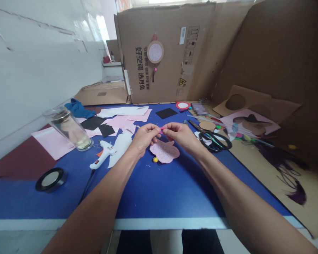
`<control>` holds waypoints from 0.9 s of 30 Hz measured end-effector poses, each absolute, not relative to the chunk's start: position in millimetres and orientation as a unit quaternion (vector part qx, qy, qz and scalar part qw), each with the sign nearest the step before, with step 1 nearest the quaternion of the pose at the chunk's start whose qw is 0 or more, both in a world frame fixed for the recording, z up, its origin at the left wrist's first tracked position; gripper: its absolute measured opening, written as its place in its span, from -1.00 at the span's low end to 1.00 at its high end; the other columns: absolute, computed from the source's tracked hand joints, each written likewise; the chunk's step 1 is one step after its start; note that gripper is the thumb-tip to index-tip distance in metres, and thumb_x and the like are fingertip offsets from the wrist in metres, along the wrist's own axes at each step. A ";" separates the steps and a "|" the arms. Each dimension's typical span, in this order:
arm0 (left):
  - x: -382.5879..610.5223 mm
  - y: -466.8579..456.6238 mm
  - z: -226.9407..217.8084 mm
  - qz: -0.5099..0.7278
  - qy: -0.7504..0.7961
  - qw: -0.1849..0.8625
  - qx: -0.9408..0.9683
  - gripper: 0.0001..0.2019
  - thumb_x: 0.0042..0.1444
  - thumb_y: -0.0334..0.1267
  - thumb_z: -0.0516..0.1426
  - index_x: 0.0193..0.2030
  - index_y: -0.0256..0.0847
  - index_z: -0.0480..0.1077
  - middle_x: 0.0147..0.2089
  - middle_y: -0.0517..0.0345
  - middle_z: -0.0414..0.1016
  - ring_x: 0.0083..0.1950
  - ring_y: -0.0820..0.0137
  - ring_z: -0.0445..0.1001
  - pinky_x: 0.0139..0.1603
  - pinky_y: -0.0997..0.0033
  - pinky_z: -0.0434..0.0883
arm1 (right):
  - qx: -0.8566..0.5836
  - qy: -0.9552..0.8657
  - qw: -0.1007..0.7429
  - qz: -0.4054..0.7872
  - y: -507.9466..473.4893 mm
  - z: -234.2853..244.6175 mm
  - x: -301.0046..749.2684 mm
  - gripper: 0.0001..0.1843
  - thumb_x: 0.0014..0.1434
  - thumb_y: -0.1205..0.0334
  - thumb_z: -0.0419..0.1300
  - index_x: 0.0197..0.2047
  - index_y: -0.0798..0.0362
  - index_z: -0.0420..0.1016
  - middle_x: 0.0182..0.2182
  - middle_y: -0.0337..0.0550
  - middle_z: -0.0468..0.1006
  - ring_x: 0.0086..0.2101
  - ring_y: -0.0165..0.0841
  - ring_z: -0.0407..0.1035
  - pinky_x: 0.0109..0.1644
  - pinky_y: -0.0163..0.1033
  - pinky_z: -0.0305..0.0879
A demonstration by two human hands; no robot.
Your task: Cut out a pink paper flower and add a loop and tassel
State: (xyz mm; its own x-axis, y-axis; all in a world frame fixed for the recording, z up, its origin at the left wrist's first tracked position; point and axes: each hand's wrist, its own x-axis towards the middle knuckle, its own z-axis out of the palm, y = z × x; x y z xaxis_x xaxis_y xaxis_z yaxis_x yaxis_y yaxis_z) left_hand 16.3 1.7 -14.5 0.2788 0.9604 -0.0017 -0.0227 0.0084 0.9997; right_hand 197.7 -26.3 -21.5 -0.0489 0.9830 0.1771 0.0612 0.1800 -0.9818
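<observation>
My left hand and my right hand meet over the middle of the blue table, fingertips pinched together. Between them shows a small bright pink piece, thin like a strip or cord; its exact kind is too small to tell. Just below lies a pink pumpkin-shaped paper cutout with drawn lines, its upper edge partly hidden by my fingers. A yellow bead sits at the cutout's lower left, next to something dark under the paper.
A white glue gun, a tape roll and a glass jar stand to the left. Black-handled scissors lie right, near a purple tassel. Cardboard walls the back, with a round ornament hanging on it.
</observation>
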 end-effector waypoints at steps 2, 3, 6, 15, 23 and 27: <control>16.2 2.7 -16.0 0.438 0.422 0.568 0.554 -0.91 0.20 -0.28 0.29 -0.31 -0.20 0.53 -0.40 0.13 0.59 -0.52 0.54 0.38 -0.53 0.52 0.23 | -0.455 -0.556 0.520 0.462 -25.8 -22.1 197.7 -0.64 0.10 -0.07 0.46 -0.19 0.04 0.67 -0.40 -0.21 0.60 -0.46 -0.41 0.34 -0.37 -0.26 0.31; 16.1 3.1 -16.5 0.444 0.421 0.572 0.546 -0.91 0.20 -0.29 0.29 -0.33 -0.21 0.53 -0.40 0.14 0.58 -0.52 0.54 0.37 -0.53 0.52 0.23 | -0.453 -0.543 0.529 0.469 -25.1 -22.9 198.0 -0.62 0.10 -0.07 0.45 -0.17 0.04 0.67 -0.39 -0.21 0.60 -0.45 -0.41 0.35 -0.36 -0.26 0.32; 15.3 3.5 -16.2 0.458 0.417 0.599 0.507 -0.90 0.20 -0.31 0.28 -0.34 -0.21 0.52 -0.42 0.15 0.57 -0.53 0.55 0.36 -0.54 0.53 0.21 | -0.456 -0.505 0.558 0.476 -22.4 -25.6 199.9 -0.59 0.08 -0.07 0.47 -0.13 0.03 0.64 -0.37 -0.22 0.60 -0.44 -0.40 0.37 -0.35 -0.26 0.32; 16.8 0.5 -12.8 0.467 0.417 0.627 0.464 -0.93 0.20 -0.34 0.27 -0.32 -0.22 0.51 -0.44 0.17 0.55 -0.56 0.57 0.33 -0.55 0.55 0.18 | -0.451 -0.559 0.525 0.457 -28.1 -20.6 195.3 -0.50 0.09 -0.28 0.47 -0.31 0.03 0.59 -0.44 -0.23 0.55 -0.47 -0.41 0.33 -0.39 -0.25 0.25; 18.2 0.1 -15.0 0.435 0.434 0.584 0.531 -0.87 0.27 -0.33 0.25 -0.33 -0.22 0.50 -0.41 0.16 0.57 -0.53 0.56 0.36 -0.54 0.53 0.21 | -0.464 -0.574 0.510 0.442 -28.0 -20.6 197.0 -0.49 0.10 -0.28 0.46 -0.34 0.02 0.54 -0.53 -0.26 0.48 -0.49 -0.39 0.29 -0.40 -0.23 0.19; 19.0 -1.2 -15.5 0.415 0.434 0.548 0.582 -0.85 0.32 -0.31 0.22 -0.31 -0.21 0.51 -0.41 0.15 0.58 -0.53 0.54 0.35 -0.55 0.51 0.21 | -0.455 -0.582 0.505 0.447 -27.2 -19.5 200.1 -0.54 0.11 -0.22 0.45 -0.38 0.01 0.50 -0.51 -0.25 0.48 -0.50 -0.40 0.29 -0.40 -0.24 0.19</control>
State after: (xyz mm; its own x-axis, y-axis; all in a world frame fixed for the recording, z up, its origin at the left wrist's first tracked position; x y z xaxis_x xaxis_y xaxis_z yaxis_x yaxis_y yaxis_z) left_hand 19.0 -1.2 -15.5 0.2783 0.9605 0.0076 0.0493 -0.0222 0.9985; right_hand 200.1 -27.2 -19.5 -0.0763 0.9804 0.1816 0.0776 0.1874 -0.9792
